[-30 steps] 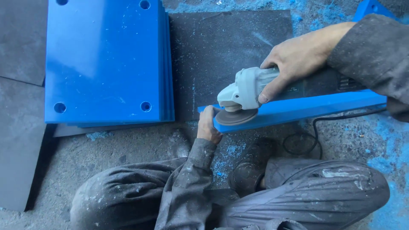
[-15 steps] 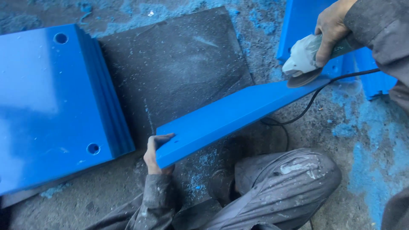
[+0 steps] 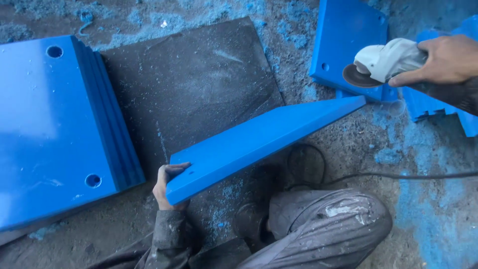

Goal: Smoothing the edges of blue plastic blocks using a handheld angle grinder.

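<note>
My right hand (image 3: 448,60), clenched on the grinder (image 3: 383,62), has lifted off the blue panel (image 3: 259,142) toward upper right; left fingers (image 3: 169,179) grasp its lower corner.

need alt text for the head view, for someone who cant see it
A person crouches on a dusty floor, left hand gripping the near end of a blue board held on edge. The right hand holds a grey grinder just past its far end. Stacked blue panels lie at left.
</note>
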